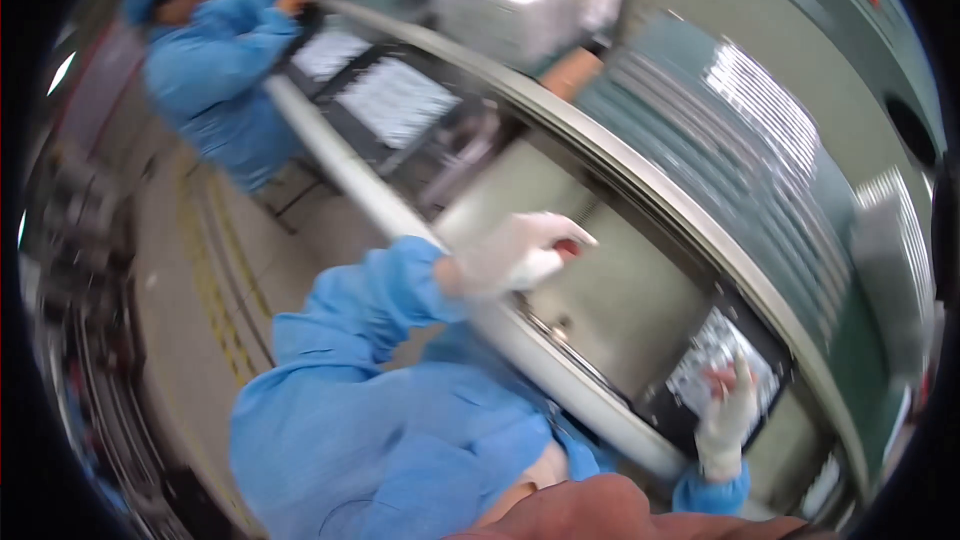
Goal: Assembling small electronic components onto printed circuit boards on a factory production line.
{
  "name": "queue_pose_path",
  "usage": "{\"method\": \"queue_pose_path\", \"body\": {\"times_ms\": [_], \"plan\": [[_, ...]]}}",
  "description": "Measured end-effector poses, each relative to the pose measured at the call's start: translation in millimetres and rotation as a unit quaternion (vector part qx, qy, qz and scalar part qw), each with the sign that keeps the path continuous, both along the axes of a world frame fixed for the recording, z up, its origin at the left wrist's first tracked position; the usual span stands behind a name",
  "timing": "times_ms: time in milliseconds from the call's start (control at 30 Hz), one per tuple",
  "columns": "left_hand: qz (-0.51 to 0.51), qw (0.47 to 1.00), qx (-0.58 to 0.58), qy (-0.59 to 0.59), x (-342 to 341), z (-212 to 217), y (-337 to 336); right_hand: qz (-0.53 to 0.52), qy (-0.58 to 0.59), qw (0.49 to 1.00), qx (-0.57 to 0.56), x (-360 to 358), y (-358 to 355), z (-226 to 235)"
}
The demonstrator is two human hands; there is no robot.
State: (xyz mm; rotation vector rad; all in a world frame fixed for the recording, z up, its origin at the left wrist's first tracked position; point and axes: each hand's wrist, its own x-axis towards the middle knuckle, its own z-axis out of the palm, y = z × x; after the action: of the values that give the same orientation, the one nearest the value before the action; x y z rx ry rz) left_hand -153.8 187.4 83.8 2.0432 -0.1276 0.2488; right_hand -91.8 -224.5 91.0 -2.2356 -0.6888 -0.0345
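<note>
My left hand, in a white glove, hovers over the pale bed of the conveyor line near its front rail. Its fingers are loosely bent with a reddish bare fingertip showing between them, and no object can be made out there. At the lower right, my right hand wears a white glove too. One finger is stretched out over a black-framed tray, whose shiny silvery-white contents are blurred. Reddish fingertips show close to that surface; whether they touch it cannot be told.
Farther along the line lie more black trays with white panels. A co-worker in blue stands there at the far left. Beyond the back rail are stacked grey-green trays and a white wrapped block. Yellow-striped floor runs at left.
</note>
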Motion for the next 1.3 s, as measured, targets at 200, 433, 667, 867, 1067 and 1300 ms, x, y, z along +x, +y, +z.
{"method": "queue_pose_path", "body": {"times_ms": [200, 433, 667, 867, 1067, 1300], "plan": [[0.204, 0.919, 0.337, 0.015, -20.4, 16.7, 55.2, 0.080, -0.016, 0.996, -0.021, 3.3, 18.4, 25.7], [0.420, 0.757, 0.500, 0.020, -44.9, 20.1, 104.9, 0.286, -0.006, 0.951, -0.115, 8.6, 41.0, 48.0], [0.436, 0.743, 0.508, 0.017, -53.4, 35.5, 22.6, 0.256, -0.036, 0.935, -0.244, 14.8, -64.9, 49.9], [0.450, 0.812, 0.371, -0.037, -59.6, 28.9, 6.9, 0.112, -0.027, 0.932, -0.343, 6.3, -106.0, 36.6], [0.388, 0.852, 0.343, -0.077, -57.3, 18.2, -49.8, 0.089, -0.022, 0.937, -0.338, 8.4, -75.6, 34.4], [0.164, 0.947, 0.248, -0.119, -53.6, 24.9, -127.6, 0.151, -0.034, 0.944, -0.292, 16.7, 15.4, 55.0]]}}
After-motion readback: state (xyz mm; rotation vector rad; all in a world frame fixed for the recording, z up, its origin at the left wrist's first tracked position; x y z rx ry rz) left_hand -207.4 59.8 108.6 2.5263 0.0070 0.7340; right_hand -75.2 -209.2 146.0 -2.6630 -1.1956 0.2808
